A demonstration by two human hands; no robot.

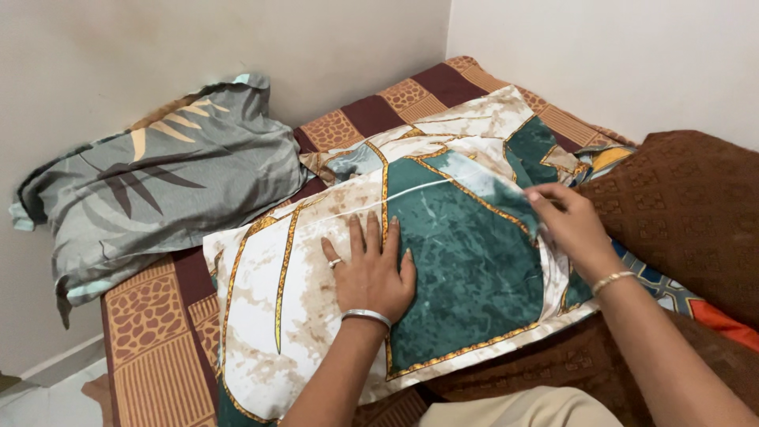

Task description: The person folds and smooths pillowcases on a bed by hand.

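Observation:
A pillow in a marbled cover of white, beige, green and gold lines (285,300) lies flat on the bed in front of me. My left hand (370,271) rests palm down on its middle, fingers spread, a ring and a silver bangle on it. My right hand (571,224) pinches the loose green edge of the cover at the pillow's right side and lifts it slightly. A gold bangle sits on that wrist.
A grey pillow with a leaf print (158,190) leans against the wall at the left. The bed has a brown and orange patterned sheet (150,348). A brown textured blanket (688,213) is heaped at the right. Walls close the corner behind.

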